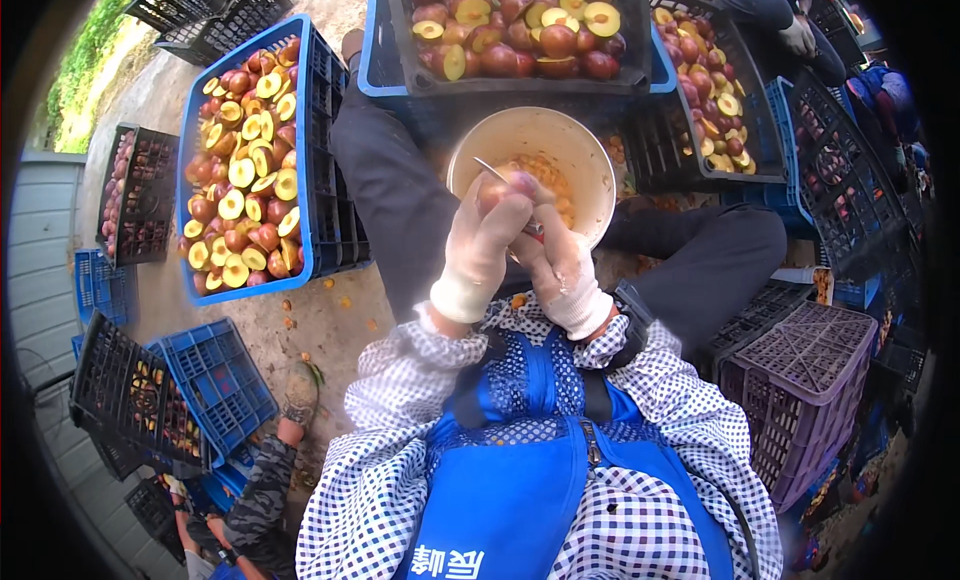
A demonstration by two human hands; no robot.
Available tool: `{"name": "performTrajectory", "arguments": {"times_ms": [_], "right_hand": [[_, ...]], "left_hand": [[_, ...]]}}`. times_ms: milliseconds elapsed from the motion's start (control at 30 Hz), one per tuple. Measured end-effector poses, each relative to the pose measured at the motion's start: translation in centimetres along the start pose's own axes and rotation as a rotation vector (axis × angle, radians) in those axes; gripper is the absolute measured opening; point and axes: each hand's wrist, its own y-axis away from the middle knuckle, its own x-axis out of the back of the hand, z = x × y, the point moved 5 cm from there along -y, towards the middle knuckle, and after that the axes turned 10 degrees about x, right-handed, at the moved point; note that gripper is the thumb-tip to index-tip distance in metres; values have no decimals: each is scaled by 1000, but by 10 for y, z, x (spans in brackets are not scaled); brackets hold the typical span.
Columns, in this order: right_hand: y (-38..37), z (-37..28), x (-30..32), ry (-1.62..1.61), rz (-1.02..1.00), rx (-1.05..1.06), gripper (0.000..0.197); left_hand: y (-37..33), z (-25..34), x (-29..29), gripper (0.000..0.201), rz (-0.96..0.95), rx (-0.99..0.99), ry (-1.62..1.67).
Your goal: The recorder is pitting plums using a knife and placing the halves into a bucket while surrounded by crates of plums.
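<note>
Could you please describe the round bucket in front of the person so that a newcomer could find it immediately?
Start at the long blue plastic crate of halved red-and-yellow fruit on the left, then look right to the person's gloved hands. Just beyond them sits the round cream-coloured plastic bucket. It is the only round container among rectangular crates.

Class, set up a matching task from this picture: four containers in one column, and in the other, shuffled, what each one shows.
Column 1:
1. blue crate
2. round bucket
3. purple crate
4. black crate

Column 2:
a. upturned, its base facing up, at the person's right
b. directly beneath the gloved hands
c. halved fruit, at the person's left
d. halved and whole fruit, beyond the bucket

Pairs: 1-c, 2-b, 3-a, 4-d
</note>
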Motion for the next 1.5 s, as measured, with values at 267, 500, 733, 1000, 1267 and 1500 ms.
{"name": "performTrajectory", "arguments": {"times_ms": [267, 500, 733, 1000, 1267, 1500], "right_hand": [[-7, 9, 12, -90, -147, -63, 25], [0, 15, 0, -142, -140, 53, 21], [0, 39, -3, -291, -59, -19, 48], [-9, 35, 9, -104, -447, 86, 60], [17, 69, -12, -572, -115, -176, 66], [5, 45, -5, -142, -278, -70, 54]], "left_hand": [[-6, 14, 10, 41, 76, 39, -336], [0, 23, 5, 51, 248, -162, -671], [-16, 1, -8, 39, -7, 26, 138], [-7, 34, 16, 58, 212, 35, -894], [-1, 9, 10, 58, 352, -171, -552], [-3, 22, 22, 59, 136, -71, -714]]}}
